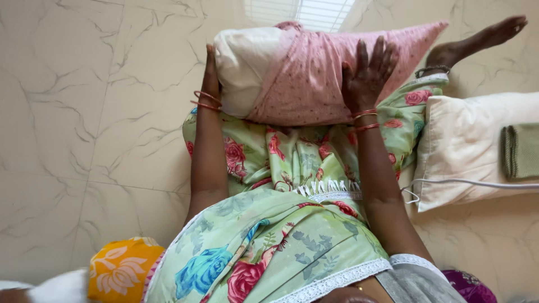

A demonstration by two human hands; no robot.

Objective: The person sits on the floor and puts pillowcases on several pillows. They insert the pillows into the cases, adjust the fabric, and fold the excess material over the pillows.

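Note:
A white pillow (241, 67) lies across my lap, half inside a pink dotted pillowcase (314, 78). My left hand (210, 70) presses flat against the bare white end of the pillow, fingers together. My right hand (368, 73) rests spread on the pink pillowcase, fingers apart, palm down. Both wrists carry red bangles. I sit on the floor in a green floral garment (292, 224), and one bare foot (483, 39) reaches out at the upper right.
A second white pillow (466, 146) lies on the marble floor (84, 112) at the right, with a folded green cloth (519, 151) on it. A yellow floral cloth (120, 269) is at the lower left, a purple one (469, 283) at the lower right.

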